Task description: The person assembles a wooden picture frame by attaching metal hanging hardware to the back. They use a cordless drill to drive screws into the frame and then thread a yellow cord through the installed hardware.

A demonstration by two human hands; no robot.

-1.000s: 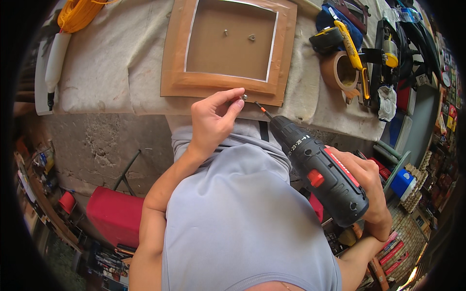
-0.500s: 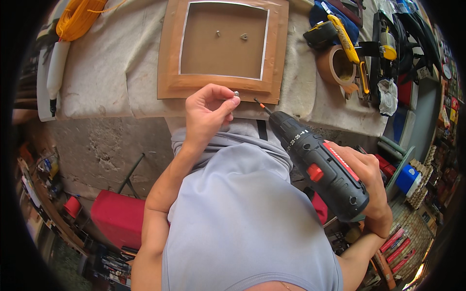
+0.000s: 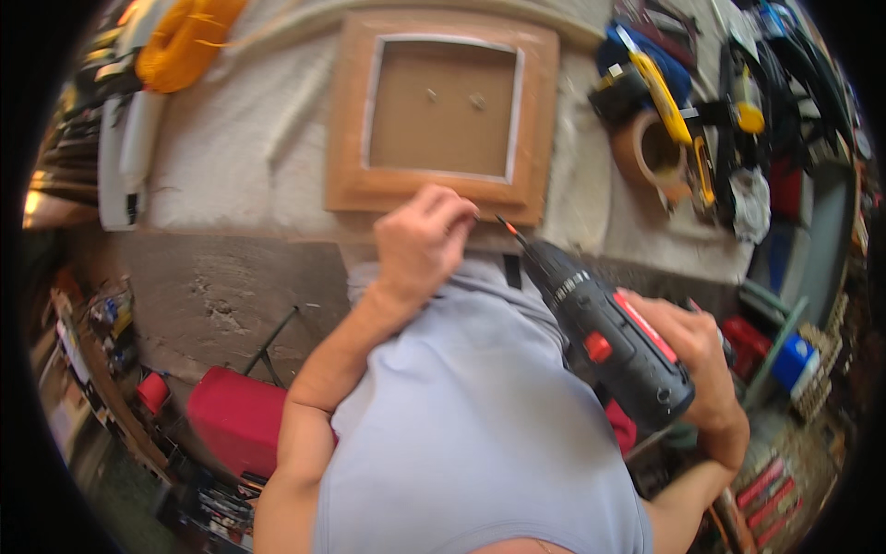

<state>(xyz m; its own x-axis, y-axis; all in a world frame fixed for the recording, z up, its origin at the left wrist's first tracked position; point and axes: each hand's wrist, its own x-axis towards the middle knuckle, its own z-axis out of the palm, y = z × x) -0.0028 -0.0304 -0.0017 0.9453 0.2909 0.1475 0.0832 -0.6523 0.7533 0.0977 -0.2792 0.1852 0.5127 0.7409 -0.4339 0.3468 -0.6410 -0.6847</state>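
Note:
My left hand is pinched closed at the near edge of a brown wooden frame. Its fingertips hold a small silvery metal piece, blurred and mostly covered now. My right hand wraps round the grip of a black and red cordless drill. The drill's thin bit, with an orange band, points up and left, a short gap from my left fingertips. Two little metal bits, one slim and one wider, lie on the brown panel within the frame.
A pale cloth covers the bench. At its right lie a tape roll, a yellow utility knife and crumpled plastic. Orange cord and a white tube are at the left. A red seat stands below.
The view has shifted, so the bench sits lower and further right. My left hand has turned, its fingers now hiding most of the metal piece. The drill stays in my right hand.

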